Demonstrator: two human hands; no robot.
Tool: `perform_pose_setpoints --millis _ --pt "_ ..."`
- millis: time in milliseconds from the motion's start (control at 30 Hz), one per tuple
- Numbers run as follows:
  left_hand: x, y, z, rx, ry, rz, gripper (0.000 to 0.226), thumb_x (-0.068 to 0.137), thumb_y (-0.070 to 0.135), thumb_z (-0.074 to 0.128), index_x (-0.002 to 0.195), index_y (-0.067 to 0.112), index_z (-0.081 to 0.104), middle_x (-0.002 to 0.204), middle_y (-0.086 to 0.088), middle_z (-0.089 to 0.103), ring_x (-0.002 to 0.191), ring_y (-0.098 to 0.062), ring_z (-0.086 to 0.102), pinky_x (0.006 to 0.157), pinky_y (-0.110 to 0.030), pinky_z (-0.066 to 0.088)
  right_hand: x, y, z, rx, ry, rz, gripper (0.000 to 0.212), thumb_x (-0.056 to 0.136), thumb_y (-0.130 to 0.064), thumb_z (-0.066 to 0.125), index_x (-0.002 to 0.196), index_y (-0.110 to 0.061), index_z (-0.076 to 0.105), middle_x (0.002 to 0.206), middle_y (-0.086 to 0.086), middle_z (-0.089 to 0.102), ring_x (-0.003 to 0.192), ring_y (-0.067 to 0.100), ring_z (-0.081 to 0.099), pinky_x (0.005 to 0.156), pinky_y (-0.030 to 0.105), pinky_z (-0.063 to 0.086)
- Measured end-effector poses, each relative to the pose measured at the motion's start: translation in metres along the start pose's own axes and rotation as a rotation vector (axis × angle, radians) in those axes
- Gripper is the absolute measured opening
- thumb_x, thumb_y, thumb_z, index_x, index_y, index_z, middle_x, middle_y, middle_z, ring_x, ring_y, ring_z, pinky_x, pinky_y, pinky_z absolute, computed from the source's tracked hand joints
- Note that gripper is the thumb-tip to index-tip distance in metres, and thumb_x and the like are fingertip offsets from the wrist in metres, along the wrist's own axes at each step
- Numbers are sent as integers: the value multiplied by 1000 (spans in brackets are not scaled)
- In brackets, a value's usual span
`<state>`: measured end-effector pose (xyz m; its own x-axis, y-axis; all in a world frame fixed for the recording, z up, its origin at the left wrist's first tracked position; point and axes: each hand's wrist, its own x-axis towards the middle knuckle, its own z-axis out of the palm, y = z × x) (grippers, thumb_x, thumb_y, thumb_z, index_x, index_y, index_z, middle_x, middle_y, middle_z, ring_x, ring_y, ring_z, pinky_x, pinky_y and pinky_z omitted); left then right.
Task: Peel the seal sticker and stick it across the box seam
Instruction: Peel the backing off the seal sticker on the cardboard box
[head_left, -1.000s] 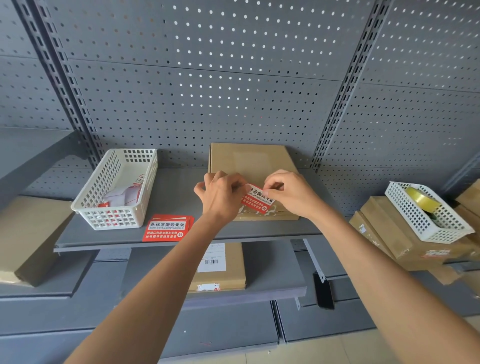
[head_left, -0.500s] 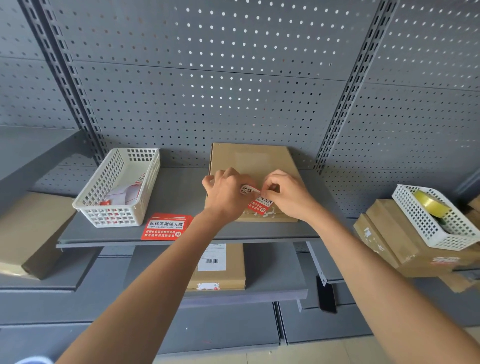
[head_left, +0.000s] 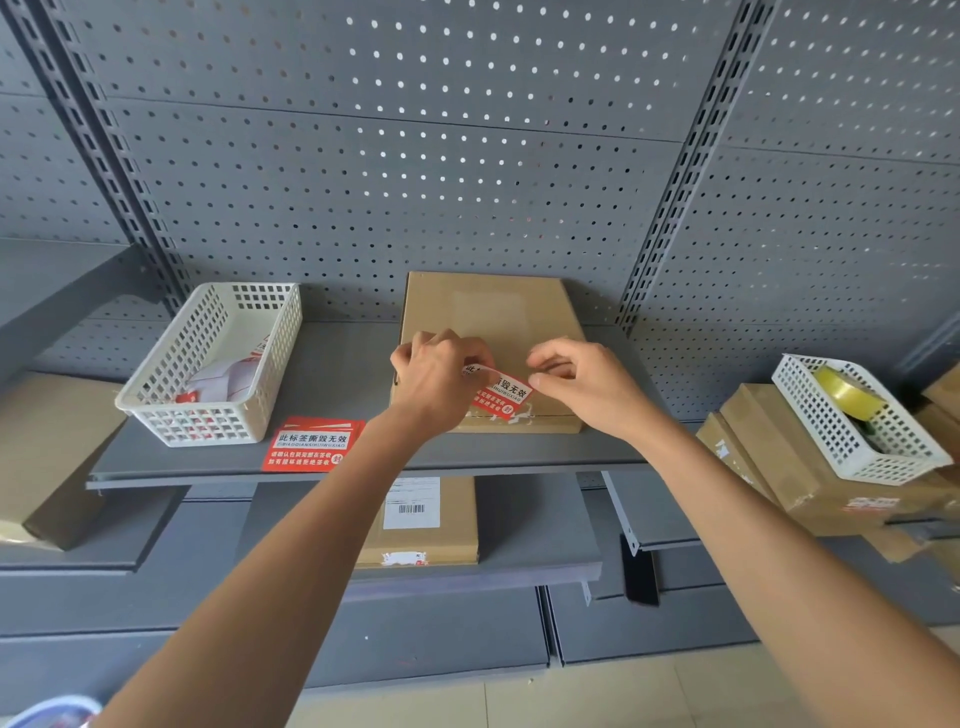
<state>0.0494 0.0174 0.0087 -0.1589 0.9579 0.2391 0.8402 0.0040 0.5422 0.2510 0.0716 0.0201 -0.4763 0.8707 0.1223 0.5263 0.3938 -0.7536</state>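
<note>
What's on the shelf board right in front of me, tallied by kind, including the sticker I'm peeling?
White basket: 1
Cardboard box: 1
Pile of red stickers: 1
Loose seal sticker, in the grip of the left hand, over the box: 1
Total: 4

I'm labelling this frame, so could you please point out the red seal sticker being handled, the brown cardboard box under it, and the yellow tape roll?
red seal sticker (head_left: 503, 396): head view, printed face.
brown cardboard box (head_left: 488, 306): head view, top face.
yellow tape roll (head_left: 848, 391): head view, outer band.
</note>
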Motion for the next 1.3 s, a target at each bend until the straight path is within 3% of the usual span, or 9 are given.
perform_pose_setpoints --millis 100,267,367,600,833,967,1300 --pt "0 1 -2 0 -37 0 13 92 40 63 80 40 58 97 7 58 105 -24 40 90 -40 23 2 0 0 -92 -37 -54 5 87 -15 75 91 -14 76 114 -7 67 104 7 64 92 19 48" --pt "2 3 -4 76 -89 30 7 96 35 59 89 35 60 104 1 61 108 -30 44 93 -44 30 9 -5 4 -90 -71 -14 4 84 -18 78 81 -17 77 115 -10 65 98 0 59 81 15 39" --pt "3 3 -4 95 -94 37 8 95 34 60 88 37 59 104 0 63 106 -29 46 94 -45 34 11 -5 4 -89 -75 -6 5 84 -18 78 80 -16 77 116 -11 65 96 0 59 80 16 39" --pt "9 1 -2 148 -120 75 10 86 43 56 80 45 48 96 3 68 94 -29 57 95 -52 42 14 -1 9 -183 -93 -65 12 90 -18 72 78 -19 71 117 -11 61 107 9 56 97 31 44" --pt "10 2 -2 172 -140 85 3 88 45 51 90 44 50 103 0 68 99 -31 56 96 -54 42 13 -2 9 -218 -128 -85 12 95 -21 68 84 -17 68 124 -10 58 113 11 51 96 28 40" --pt "3 8 -5 190 -142 107 21 97 37 55 118 38 54 117 -5 62 112 -35 48 99 -52 39 14 -2 9 -199 -128 -72 11 94 -21 68 85 -14 69 123 -10 58 112 11 52 95 27 41" --pt "-5 13 -5 225 -111 137 15 100 37 52 111 32 62 116 -5 59 109 -33 45 93 -48 37 15 2 9 -123 -110 -66 10 90 -16 70 80 -16 71 119 -11 62 109 9 57 94 25 43"
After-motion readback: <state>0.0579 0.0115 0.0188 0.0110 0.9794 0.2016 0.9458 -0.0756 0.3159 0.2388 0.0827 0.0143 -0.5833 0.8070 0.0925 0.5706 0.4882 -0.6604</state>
